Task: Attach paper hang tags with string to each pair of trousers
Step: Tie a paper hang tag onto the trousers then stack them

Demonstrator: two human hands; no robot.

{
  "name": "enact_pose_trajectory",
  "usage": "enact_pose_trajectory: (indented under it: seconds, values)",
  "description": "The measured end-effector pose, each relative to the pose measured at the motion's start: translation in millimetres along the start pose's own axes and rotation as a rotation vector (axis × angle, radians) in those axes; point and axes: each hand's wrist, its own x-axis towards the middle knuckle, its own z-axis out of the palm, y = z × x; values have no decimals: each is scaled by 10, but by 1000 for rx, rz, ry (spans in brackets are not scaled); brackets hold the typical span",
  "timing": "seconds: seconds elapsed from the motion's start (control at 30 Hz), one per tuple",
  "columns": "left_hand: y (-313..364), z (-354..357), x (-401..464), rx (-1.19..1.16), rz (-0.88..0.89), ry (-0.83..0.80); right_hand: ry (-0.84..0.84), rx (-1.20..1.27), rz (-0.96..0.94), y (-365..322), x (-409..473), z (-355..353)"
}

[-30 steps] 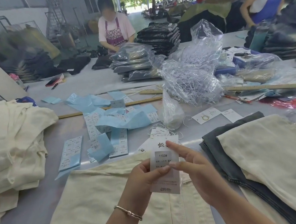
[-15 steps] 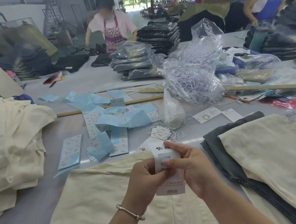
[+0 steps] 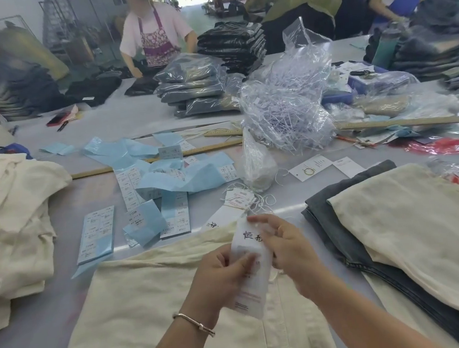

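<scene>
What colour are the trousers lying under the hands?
Cream, off-white trousers; plain, no pattern. Head view, the only one, shows them clearly.

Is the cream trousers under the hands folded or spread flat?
Spread flat: the cream trousers lie in one smooth layer on the table, waistband toward the far side.

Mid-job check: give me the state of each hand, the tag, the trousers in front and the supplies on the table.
Left hand: grip pinching the hang tag's left edge.
Right hand: on the tag's right side, fingers partly spread.
Hang tag: held up over the trousers, blurred, not yet attached.
Cream trousers: laid flat, waistband toward the table's middle.
String bag: open, loose strings spilling out.
Spare tags: small pile, strings threaded.
Blue sticker sheets: scattered flat.
</scene>
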Motion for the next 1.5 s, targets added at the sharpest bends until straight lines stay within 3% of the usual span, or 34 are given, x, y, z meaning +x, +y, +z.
enact_pose_trajectory:
  seconds: [0.13,0.2,0.27,0.33,0.47,0.67,0.77,0.87,0.97,1.07,1.2,1.4,1.5]
  values:
    - [-23,-183,120,47,4,289,190,-230,5,53,204,-516]
    - [-40,-283,135,61,27,410,211,-533,-27,117,247,-704]
    - [-94,-328,132,44,34,463,88,-828,-24,236,224,-724]
    - [-172,-325,134,26,16,491,-51,-945,3,409,168,-619]
    - [-253,-284,149,30,6,533,-105,-1189,-101,654,136,-402]
    - [-244,-304,95,9,59,475,-108,-1181,-166,782,138,-378]
    - [-258,-319,95,-229,42,414,-90,-935,-144,773,114,-417]
    - [-342,-320,77,-513,-69,236,-60,-838,-136,805,78,-413]
    - [-420,-326,55,-655,-130,172,96,-841,-158,767,190,-313]
    - [-428,-335,61,-649,-197,250,216,-990,-29,623,477,-216]
    - [-383,-394,9,-464,-170,346,33,-1248,202,586,823,-29]
    - [-319,-547,-163,-407,-95,378,-230,-1406,208,637,1021,96]
    - [-331,-625,-225,-386,-139,423,-208,-1323,216,684,1050,71]
